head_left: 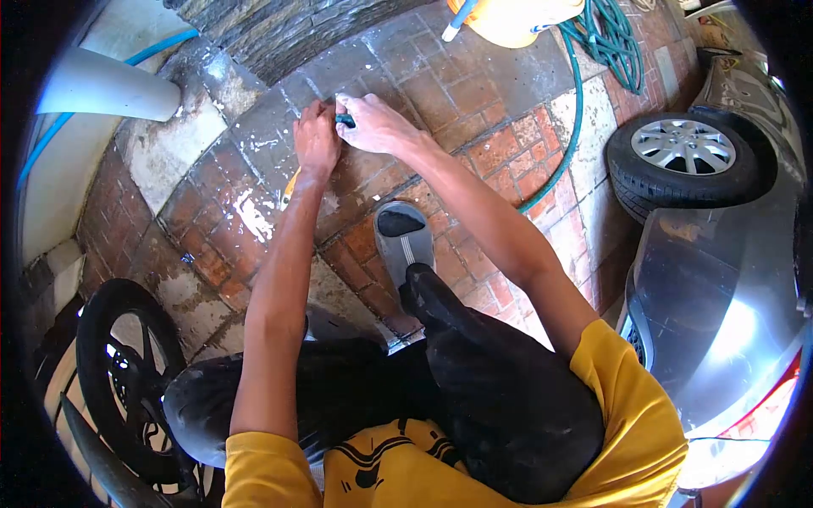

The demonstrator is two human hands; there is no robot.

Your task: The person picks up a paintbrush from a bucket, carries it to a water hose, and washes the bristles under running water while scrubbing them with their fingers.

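On my feed from the head camera the person squats low over the brick paving [500,152]; both arms reach forward and down, and the hands meet at one spot on the ground. The right hand [377,125] is curled closed, its fingers pinched on a small teal piece [345,121]; the left hand [318,140] lies just beside it with bent fingertips touching the same piece, though I cannot tell whether that hand grips it or only steadies it. The piece sits between the two hands, right at the paving, near the foot of the stone wall. I judge the hands are brought so close because the piece is small; holding it down near the bricks would keep it steady, and the squat brings it within reach.

Counting: two hands, one teal piece; one grey slipper [403,241] planted below the hands; one green hose [576,110] that curves over the bricks to a coil at the top right; one yellow container [517,21] beside that coil; one car wheel [684,157] to the right; one motorcycle wheel [118,372] at the lower left; one white pipe [106,89] at the upper left.
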